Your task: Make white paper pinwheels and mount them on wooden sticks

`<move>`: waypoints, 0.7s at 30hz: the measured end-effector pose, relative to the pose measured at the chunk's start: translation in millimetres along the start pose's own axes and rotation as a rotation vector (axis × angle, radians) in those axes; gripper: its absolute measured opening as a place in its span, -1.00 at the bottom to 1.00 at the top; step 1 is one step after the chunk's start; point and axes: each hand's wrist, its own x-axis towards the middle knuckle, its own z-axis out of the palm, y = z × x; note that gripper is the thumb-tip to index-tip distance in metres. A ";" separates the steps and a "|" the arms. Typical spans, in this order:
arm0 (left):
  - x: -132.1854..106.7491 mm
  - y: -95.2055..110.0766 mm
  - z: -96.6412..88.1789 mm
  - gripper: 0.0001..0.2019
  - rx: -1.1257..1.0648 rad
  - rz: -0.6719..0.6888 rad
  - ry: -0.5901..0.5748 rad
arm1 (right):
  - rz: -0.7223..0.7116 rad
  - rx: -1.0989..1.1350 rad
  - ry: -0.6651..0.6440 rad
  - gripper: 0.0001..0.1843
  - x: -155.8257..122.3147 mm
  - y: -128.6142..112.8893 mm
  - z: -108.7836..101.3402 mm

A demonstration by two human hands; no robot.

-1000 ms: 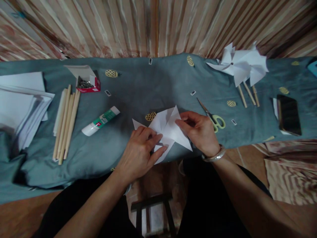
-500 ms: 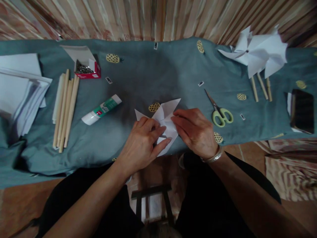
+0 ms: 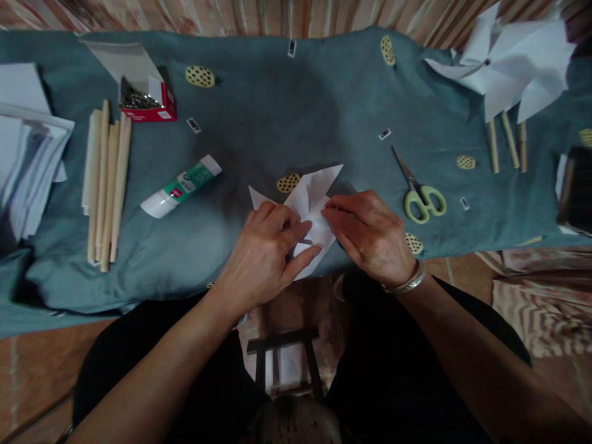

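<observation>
A white paper pinwheel [image 3: 308, 191], cut into pointed blades, lies at the near edge of the cloth between my hands. My left hand [image 3: 266, 253] grips its left and near side, with thumb and fingers closed on the folded paper near the centre. The fingertips of my right hand [image 3: 370, 234] are pinched together at the pinwheel's right side, on the paper; whether they also hold something small is hidden. Green-handled scissors [image 3: 423, 200] rest to the right of that hand, blades pointing away. A glue stick [image 3: 181, 186] lies left of the pinwheel.
Over the table runs a green cloth [image 3: 259, 117]. On the left are paper sheets [image 3: 28, 166], rolled paper sticks [image 3: 108, 185] and an open red box [image 3: 150, 108] of small metal pieces. Finished pinwheels [image 3: 506, 65] lie far right, above a dark phone [image 3: 576, 191].
The view has tilted, so the table's items appear higher and more spread out. Both hands keep their hold on the pinwheel, and the right fingertips have shifted only slightly.
</observation>
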 end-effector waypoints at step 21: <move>1.2 0.3 -0.6 -0.57 0.006 0.008 -0.008 | -0.029 -0.020 -0.122 -0.69 -0.2 -0.3 -1.2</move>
